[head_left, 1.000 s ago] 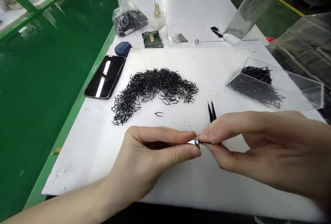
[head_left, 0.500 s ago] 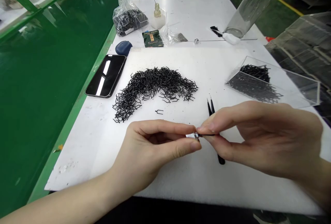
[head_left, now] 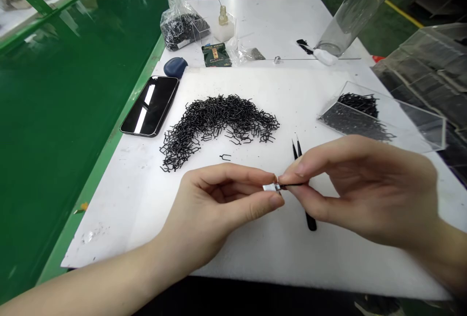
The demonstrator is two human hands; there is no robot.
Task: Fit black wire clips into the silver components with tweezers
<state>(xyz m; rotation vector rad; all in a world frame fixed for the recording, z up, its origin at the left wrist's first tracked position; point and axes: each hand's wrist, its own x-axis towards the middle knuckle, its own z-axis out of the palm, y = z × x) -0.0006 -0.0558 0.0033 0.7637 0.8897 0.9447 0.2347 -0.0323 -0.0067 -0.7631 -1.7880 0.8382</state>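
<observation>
Between the thumb and index finger of my left hand [head_left: 219, 209] sits a small white and silver piece [head_left: 271, 187]. My right hand [head_left: 365, 189] pinches a thin black forked part [head_left: 290, 184], its end meeting the silver end of the white piece. How far the two fit together is too small to tell. Beneath the right fingers, black tweezers [head_left: 311, 221] lie on the white mat, tips pointing away. Beyond my hands spreads a curved heap of black forked parts [head_left: 219, 116], with one single forked part [head_left: 225, 157] lying apart on the near side.
A phone [head_left: 149, 107] and a dark blue rounded object [head_left: 175, 67] lie at the left. A clear tray [head_left: 419, 121] holding black parts stands at the right. Toward the back are a bag of black parts [head_left: 184, 29], a small bottle [head_left: 223, 17] and a leaning clear cylinder [head_left: 350, 19].
My right hand has shifted slightly left and up, still pinching the black part against the white piece. The left hand's grip is nearly unchanged, and a little more of the white piece shows.
</observation>
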